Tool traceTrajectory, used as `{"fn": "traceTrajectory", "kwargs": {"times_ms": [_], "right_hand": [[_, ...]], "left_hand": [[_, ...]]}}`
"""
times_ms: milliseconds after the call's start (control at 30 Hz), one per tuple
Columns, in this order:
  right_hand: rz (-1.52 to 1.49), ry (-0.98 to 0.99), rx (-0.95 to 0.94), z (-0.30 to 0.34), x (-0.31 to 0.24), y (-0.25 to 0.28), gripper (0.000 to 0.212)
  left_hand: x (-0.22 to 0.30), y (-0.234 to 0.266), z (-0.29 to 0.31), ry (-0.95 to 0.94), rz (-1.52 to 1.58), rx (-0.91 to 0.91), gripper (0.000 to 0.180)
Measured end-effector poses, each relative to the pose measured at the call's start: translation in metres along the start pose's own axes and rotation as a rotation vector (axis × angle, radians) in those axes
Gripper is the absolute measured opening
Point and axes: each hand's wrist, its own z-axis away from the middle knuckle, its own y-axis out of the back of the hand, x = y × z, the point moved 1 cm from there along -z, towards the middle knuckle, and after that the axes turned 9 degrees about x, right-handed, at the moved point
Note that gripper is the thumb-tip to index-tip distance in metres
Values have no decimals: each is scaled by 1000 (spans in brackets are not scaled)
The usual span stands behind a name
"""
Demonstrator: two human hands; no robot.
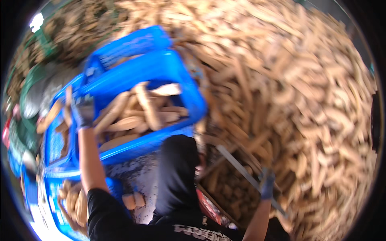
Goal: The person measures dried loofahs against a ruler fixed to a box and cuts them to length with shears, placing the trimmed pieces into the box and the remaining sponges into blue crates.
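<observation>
My left hand (83,112), in a grey-blue glove, is at the left rim of a blue plastic crate (187,90), its fingers curled over the edge and blurred. Long tan root-like pieces (126,116) lie heaped inside that crate. Over to the right, my gloved right hand (267,184) is closed around a long, flat grey metal blade (237,165), which slants from upper left to lower right. Below the blade sits a wooden-edged box (213,164) holding smaller brown pieces (231,193).
A big pile of tan root-like pieces (305,88) fills the right and far side. Another blue crate (132,42) stands behind, and one with several pieces (74,203) is at lower left. Green netting and bags (34,96) lie at far left. Black clothing (177,176) covers the lower middle.
</observation>
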Motion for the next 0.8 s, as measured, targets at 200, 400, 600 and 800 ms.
{"fn": "traceTrajectory", "kwargs": {"times_ms": [200,400,600,800], "right_hand": [[1028,557,173,-50,-82,-35,53],[1871,429,-207,-112,-98,-99,69],[2014,392,-313,-157,-46,-150,62],[1863,558,-316,-149,-96,-136,49]], "left_hand": [[-127,-226,61,583,141,89,28],[-227,-402,166,858,211,-126,31],[-244,-403,168,845,47,-119,39],[-233,-398,153,718,55,-53,34]]}}
